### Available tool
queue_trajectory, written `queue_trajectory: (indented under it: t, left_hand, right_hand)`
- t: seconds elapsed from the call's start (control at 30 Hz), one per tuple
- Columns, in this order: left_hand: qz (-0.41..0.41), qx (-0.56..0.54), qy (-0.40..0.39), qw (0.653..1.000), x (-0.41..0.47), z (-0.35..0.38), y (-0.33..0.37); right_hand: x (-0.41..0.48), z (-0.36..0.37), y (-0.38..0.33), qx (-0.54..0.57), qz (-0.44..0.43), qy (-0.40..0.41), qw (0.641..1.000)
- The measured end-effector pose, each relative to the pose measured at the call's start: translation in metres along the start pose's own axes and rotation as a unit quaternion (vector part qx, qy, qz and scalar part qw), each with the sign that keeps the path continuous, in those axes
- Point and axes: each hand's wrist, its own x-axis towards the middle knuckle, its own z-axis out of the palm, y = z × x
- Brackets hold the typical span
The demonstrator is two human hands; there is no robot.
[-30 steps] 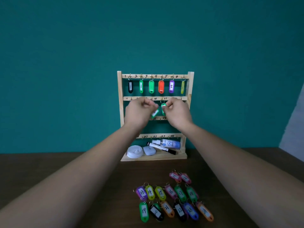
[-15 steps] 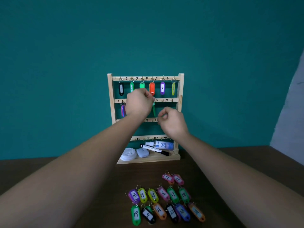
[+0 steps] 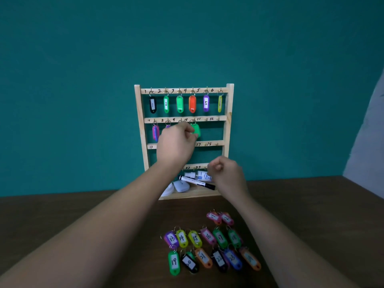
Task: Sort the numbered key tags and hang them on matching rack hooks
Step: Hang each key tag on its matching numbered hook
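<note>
Under the second rail of the rack (image 3: 230, 121), at the hook marked 10 (image 3: 192, 120): green tag (image 3: 196, 131), ring up at the hook, body pinched by the left grip (image 3: 178, 142). Looks like light, stiff, slick plastic; ring swings loose, so best taken by the flat body, ring leading. Lower on the rack, right grip (image 3: 226, 173) curled, apparently on nothing. Before the rack, loose tags (image 3: 220, 238) on the surface (image 3: 311, 215).

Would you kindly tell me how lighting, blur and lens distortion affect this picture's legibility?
Head view: dim, even light; the wide-angle lens skews the rack's posts; the right hand looks slightly blurred; the green tag pinched by the left hand is fairly sharp; table tags read clearly except the rightmost orange tag.
</note>
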Motion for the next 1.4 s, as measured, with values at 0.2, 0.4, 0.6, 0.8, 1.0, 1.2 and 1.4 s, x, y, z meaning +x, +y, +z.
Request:
queue_trajectory:
  t: [0.2,0.4,0.6,0.8,1.0,1.2,1.4]
  left_hand:
    - [-0.017,-0.015,-0.064,0.998,-0.067,-0.007,-0.038]
    - [-0.061,0.003,-0.145,0.988,-0.122,-0.009,-0.090]
    - [-0.082,0.005,-0.190,0.978,-0.140,-0.008,-0.103]
    - [-0.068,0.008,-0.211,0.975,-0.154,-0.010,-0.101]
    - [-0.070,-0.002,-0.209,0.975,-0.158,-0.013,-0.102]
    - [-0.080,-0.003,-0.221,0.972,-0.160,-0.013,-0.102]
    - [-0.070,0.001,-0.223,0.972,-0.162,-0.010,-0.099]
  right_hand:
    - [-0.029,0.004,0.027,-0.134,0.047,-0.141,0.980]
    - [-0.042,0.001,0.028,-0.254,0.045,-0.214,0.942]
    - [-0.047,0.002,0.028,-0.288,0.064,-0.234,0.926]
    - [-0.048,0.001,0.029,-0.222,0.108,-0.247,0.937]
    - [-0.050,0.005,0.027,-0.207,0.096,-0.252,0.940]
    - [-0.047,0.010,0.029,-0.237,0.098,-0.260,0.931]
    - [-0.042,0.013,0.029,-0.297,0.088,-0.253,0.916]
